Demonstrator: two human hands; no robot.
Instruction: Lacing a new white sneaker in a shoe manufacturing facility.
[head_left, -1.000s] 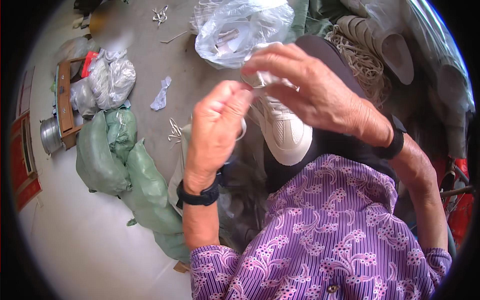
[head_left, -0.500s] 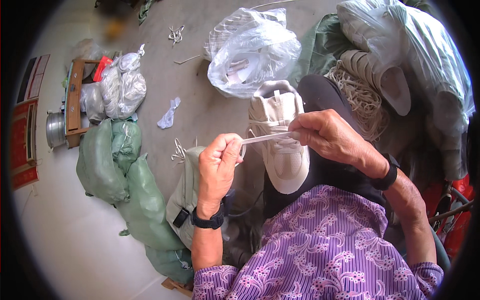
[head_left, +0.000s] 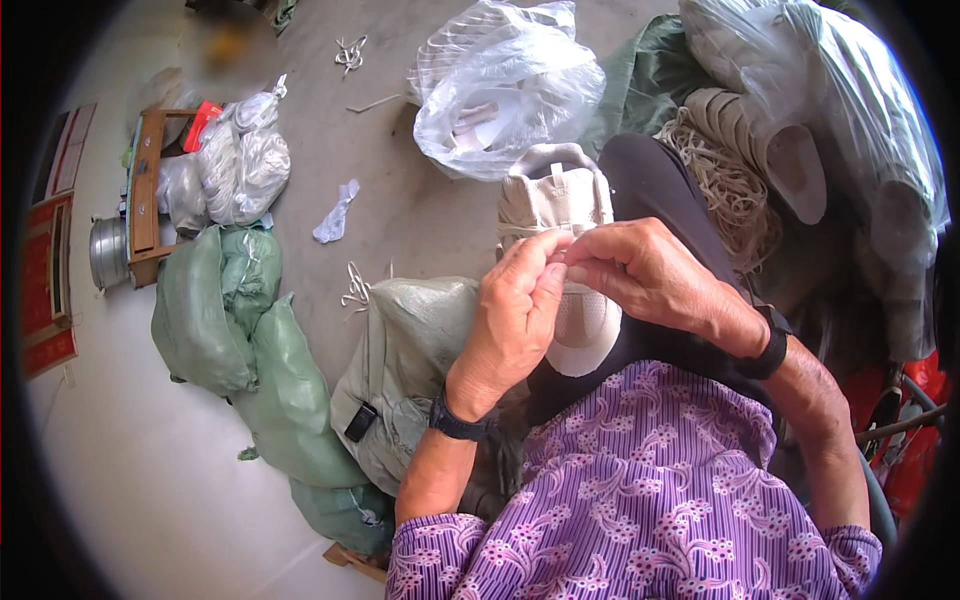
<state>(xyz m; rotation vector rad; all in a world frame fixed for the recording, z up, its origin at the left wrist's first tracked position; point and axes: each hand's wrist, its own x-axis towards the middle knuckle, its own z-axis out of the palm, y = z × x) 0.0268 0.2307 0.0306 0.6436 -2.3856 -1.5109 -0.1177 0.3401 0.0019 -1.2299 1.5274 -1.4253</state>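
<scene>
A cream sneaker (head_left: 585,338) rests on my dark-trousered leg, its toe pointing toward me. Above its lacing, my left hand (head_left: 520,305) and my right hand (head_left: 650,275) meet with fingertips pinched close together. Both are closed on the pale shoelace, most of which is hidden behind the fingers. The sneaker's tongue and collar show beyond the hands, while its middle is covered by them.
A clear plastic bag (head_left: 510,90) lies on the floor beyond the shoe. To the right are a heap of loose laces (head_left: 725,190), stacked pale shoe pieces (head_left: 795,175) and a large plastic sack (head_left: 850,90). Green sacks (head_left: 285,400) line the left wall.
My left hand has moved right and up to meet my right hand over the shoe. The lace stretched between them before is now mostly hidden at the fingertips.
</scene>
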